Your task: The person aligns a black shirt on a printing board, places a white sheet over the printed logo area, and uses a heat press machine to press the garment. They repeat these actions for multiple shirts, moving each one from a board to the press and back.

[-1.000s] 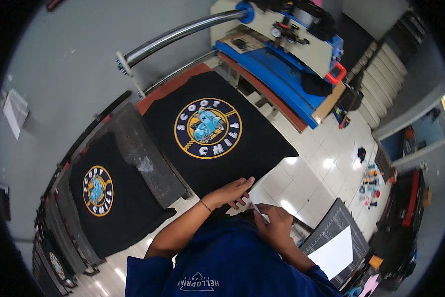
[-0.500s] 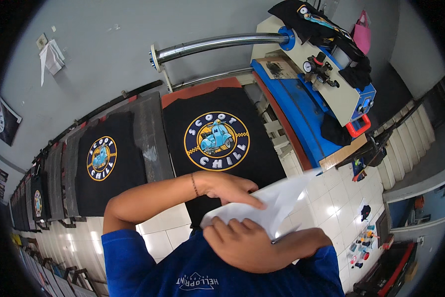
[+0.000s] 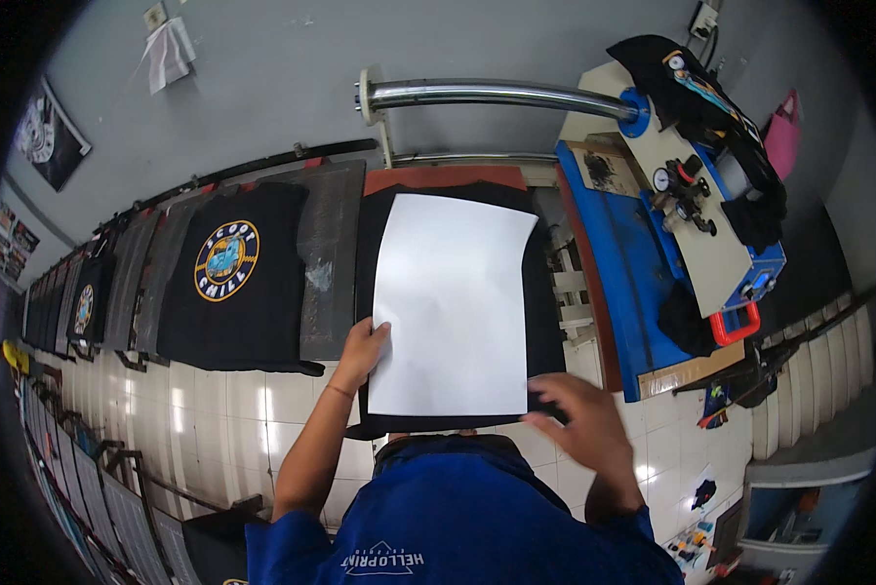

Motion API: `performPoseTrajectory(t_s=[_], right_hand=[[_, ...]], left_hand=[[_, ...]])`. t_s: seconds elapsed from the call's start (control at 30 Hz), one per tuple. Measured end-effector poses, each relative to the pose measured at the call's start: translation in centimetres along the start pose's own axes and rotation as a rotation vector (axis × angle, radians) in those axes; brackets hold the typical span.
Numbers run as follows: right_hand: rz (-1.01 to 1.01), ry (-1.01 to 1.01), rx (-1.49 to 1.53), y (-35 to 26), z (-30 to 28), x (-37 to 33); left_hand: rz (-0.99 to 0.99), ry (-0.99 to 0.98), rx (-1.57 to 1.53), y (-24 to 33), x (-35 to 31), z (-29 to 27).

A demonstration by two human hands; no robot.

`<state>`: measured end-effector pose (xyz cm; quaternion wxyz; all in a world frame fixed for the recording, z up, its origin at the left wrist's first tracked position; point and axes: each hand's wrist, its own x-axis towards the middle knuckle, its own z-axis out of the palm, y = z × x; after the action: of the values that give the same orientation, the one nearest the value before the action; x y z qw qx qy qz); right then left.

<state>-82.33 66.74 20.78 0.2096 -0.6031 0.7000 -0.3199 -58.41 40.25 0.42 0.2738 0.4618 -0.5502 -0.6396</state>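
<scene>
A large white sheet of paper [image 3: 453, 312] lies over the front of a black T-shirt [image 3: 545, 331], hiding its print. The sheet's upper right corner bends up a little. At its left edge, my left hand [image 3: 365, 353] is closed on the paper with the thumb on top. Beside the lower right corner, my right hand [image 3: 584, 417] is open, thumb and fingers apart, slightly blurred by motion. The shirt is spread on a flat platen with a reddish board [image 3: 443, 177] showing at its far end.
To the left, another black shirt [image 3: 233, 322] with a round scooter print lies on a grey platen [image 3: 331, 263], with more platens beyond. A blue and cream heat press [image 3: 609, 224] with a chrome bar [image 3: 497, 95] and red handle [image 3: 736, 324] stands at right.
The folded, tilted paper has been spread flat over the shirt, covering its round print. My left hand has moved to the sheet's left edge; my right hand has let go and moved right.
</scene>
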Motion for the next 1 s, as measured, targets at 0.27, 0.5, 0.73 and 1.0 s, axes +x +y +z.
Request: performPoseTrajectory(t_s=[0.27, 0.5, 0.73, 1.0], right_hand=[[0.313, 0.502, -0.025, 7.3, -7.7, -4.7], [0.361, 0.836, -0.112, 14.8, -12.2, -7.0], [0.356, 0.984, -0.641, 20.6, -13.9, -7.5], [0.538, 0.595, -0.735, 18.8, -15.4, -4.1]], left_hand=[[0.055, 0.298, 0.491, -0.2, 6.6, 1.9], [0.018, 0.339, 0.745, 2.4, 10.4, 2.1], [-0.038, 0.399, 0.934, 4.1, 9.6, 3.1], [0.107, 0.420, 1.005, 3.2, 7.1, 3.1]])
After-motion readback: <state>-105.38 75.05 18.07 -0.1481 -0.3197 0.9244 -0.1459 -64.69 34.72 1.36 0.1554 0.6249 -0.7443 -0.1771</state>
